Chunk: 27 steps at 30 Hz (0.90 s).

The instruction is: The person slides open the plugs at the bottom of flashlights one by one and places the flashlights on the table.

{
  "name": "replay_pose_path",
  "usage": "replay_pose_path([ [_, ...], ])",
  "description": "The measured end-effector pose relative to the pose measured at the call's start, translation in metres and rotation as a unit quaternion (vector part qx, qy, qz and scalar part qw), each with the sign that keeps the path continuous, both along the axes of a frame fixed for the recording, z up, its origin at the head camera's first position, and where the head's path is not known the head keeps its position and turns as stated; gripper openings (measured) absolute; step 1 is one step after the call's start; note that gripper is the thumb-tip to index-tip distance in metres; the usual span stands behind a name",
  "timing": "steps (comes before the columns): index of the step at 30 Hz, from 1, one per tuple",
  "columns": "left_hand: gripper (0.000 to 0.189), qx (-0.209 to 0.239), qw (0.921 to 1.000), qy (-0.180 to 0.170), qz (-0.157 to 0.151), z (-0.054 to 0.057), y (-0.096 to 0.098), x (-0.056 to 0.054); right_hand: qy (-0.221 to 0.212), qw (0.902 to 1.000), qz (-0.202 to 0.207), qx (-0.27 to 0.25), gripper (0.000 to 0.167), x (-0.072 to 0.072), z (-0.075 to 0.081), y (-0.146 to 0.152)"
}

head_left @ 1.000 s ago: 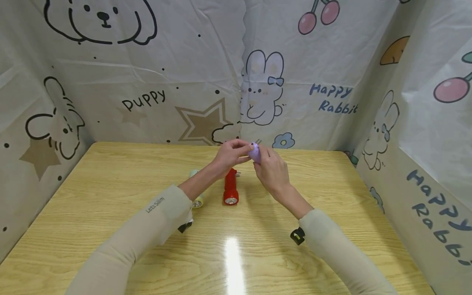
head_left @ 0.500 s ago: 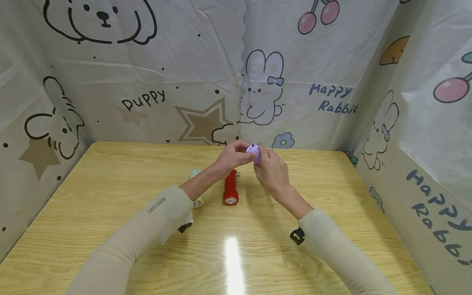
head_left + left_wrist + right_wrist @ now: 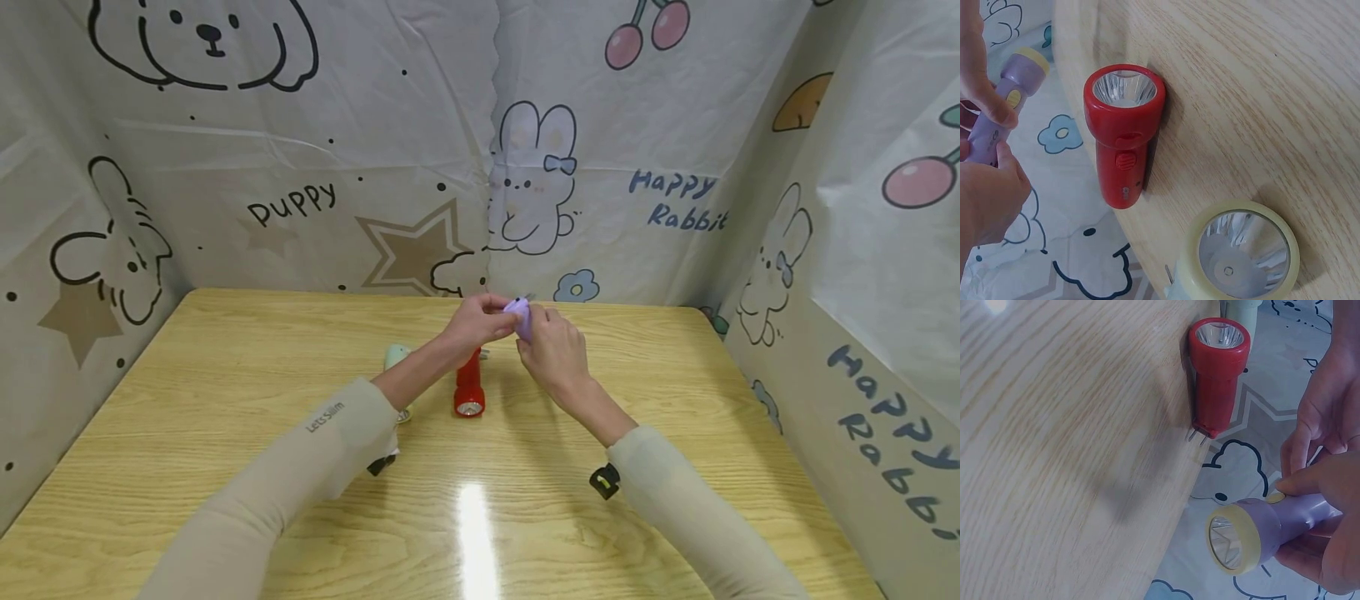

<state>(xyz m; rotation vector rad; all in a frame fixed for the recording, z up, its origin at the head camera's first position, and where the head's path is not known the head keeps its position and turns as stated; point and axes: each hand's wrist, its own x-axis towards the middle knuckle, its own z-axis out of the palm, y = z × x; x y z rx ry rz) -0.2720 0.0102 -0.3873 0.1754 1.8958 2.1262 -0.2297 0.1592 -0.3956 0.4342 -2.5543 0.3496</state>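
Observation:
Both hands hold a lilac flashlight (image 3: 518, 314) up over the far part of the table. Its yellow-rimmed head (image 3: 1233, 540) shows in the right wrist view. My right hand (image 3: 557, 346) grips the body, its thumb at the yellow slide switch (image 3: 1275, 497). At the tail end, my left hand (image 3: 480, 323) pinches the flashlight between thumb and fingers; metal prongs stick out there in the head view. A red flashlight (image 3: 469, 387) lies on the table below the hands, lens toward me. Left of it is a pale green flashlight (image 3: 396, 355), partly hidden by my left forearm.
The wooden table (image 3: 225, 400) ends at a far edge just behind the hands. A printed cloth (image 3: 322, 167) hangs behind the table and along both sides. Metal prongs stick out from the red flashlight's tail.
My left hand and forearm have shifted slightly to the right and down. The lilac flashlight's tail has turned a little between the fingers. My right hand has hardly moved.

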Motion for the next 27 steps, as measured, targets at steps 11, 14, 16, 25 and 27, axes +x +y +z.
replay_pose_path([
  [11,0.033,-0.016,0.9998,-0.013,0.001,-0.004,0.003,0.0,-0.034,0.9992,-0.02,0.009,0.041,0.0,-0.001,0.0],
  [14,0.031,-0.022,0.9997,-0.015,0.002,-0.004,0.005,0.0,-0.046,0.9985,-0.027,0.013,0.041,0.001,-0.001,0.001],
  [16,0.03,-0.023,0.9996,-0.016,0.002,-0.005,0.007,0.001,-0.055,0.9979,-0.031,0.014,0.041,0.002,0.0,0.001],
  [25,0.031,-0.026,0.999,-0.035,0.01,-0.006,0.013,0.004,-0.086,0.9951,-0.047,0.014,0.04,0.003,0.0,0.003],
  [27,0.03,-0.028,0.9987,-0.04,0.012,-0.007,0.015,0.004,-0.092,0.9944,-0.051,0.014,0.041,0.003,0.0,0.004],
])
